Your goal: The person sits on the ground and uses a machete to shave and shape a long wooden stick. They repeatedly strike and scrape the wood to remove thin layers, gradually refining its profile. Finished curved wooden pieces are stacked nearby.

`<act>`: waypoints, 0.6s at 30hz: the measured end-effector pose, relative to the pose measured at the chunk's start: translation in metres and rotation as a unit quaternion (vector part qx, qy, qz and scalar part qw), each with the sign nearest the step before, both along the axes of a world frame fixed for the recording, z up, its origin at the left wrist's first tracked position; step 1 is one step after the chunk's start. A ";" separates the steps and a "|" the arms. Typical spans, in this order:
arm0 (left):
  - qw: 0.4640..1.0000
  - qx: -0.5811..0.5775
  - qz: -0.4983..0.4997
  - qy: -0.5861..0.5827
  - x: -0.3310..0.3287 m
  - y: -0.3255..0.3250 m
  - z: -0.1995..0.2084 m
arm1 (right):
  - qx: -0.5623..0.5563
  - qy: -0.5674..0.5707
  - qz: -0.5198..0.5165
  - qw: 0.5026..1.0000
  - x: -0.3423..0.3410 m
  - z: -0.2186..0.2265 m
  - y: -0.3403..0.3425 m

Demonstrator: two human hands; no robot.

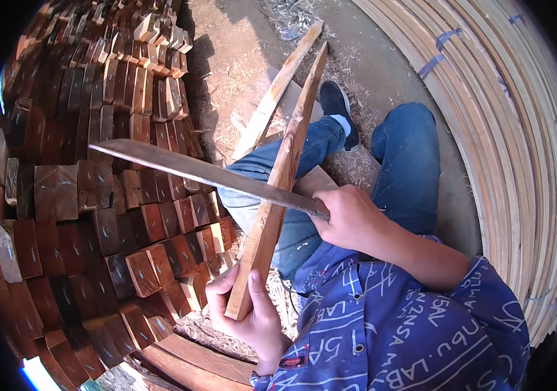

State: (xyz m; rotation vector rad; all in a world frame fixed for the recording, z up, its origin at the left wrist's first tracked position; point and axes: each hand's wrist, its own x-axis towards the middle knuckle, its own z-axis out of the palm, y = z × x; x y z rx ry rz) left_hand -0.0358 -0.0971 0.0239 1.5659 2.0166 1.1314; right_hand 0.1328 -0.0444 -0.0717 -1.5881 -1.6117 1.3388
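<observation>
My right hand (350, 212) is closed round the handle end of a long machete (194, 171), whose blade points out to the left. The blade lies across a long wooden stake (285, 163) and hides a strip of it; I cannot tell whether the edge bites into the wood. Below, my left hand (249, 316) grips the stake's square near end between thumb and fingers. The stake slants up over my left leg and narrows to a point at its far end. The machete's handle is hidden in my fist.
Beside my left leg, another pointed piece of wood (275, 98) lies toward the far side. Stacked timber blocks (109, 221) fill the left. Long bundled wood strips (481, 98) tied with blue bands run along the right. Shavings (344, 58) are scattered over the ground.
</observation>
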 end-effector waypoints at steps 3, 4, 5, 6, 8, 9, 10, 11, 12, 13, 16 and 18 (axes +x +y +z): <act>0.999 0.029 0.014 -0.008 0.015 0.011 0.002 | 0.037 -0.025 0.021 0.999 0.009 0.000 0.015; 0.999 0.030 0.024 -0.009 0.014 0.012 0.002 | 0.034 -0.039 -0.013 0.999 0.013 -0.022 0.016; 0.999 0.034 0.034 -0.010 0.012 0.013 0.002 | 0.033 -0.054 -0.048 0.997 0.021 -0.042 0.020; 0.999 0.025 0.037 0.001 0.007 0.013 0.001 | -0.007 -0.083 -0.079 0.993 0.035 -0.064 0.024; 0.999 -0.001 -0.015 0.033 0.001 0.006 0.004 | -0.049 -0.106 -0.114 0.987 0.047 -0.080 0.024; 0.998 -0.021 -0.037 0.051 -0.001 0.002 0.003 | -0.052 -0.103 -0.113 0.987 0.045 -0.079 0.020; 0.998 -0.019 -0.036 0.041 0.004 0.003 0.004 | -0.056 -0.099 -0.111 0.987 0.041 -0.075 0.016; 0.999 -0.010 -0.013 0.034 0.006 0.007 0.006 | -0.062 -0.064 -0.095 0.991 0.035 -0.068 0.014; 1.000 -0.002 0.008 0.023 0.007 0.010 0.006 | -0.071 -0.034 -0.081 0.994 0.029 -0.041 0.018; 1.000 0.006 0.024 0.010 0.010 0.015 0.007 | -0.078 -0.004 -0.072 0.994 0.023 -0.022 0.022; 0.999 0.033 0.024 0.019 0.014 0.024 0.009 | 0.030 0.016 0.021 0.999 0.010 0.000 0.024; 0.998 0.045 0.030 0.016 0.016 0.027 0.008 | 0.039 -0.018 0.004 0.999 0.009 -0.011 0.032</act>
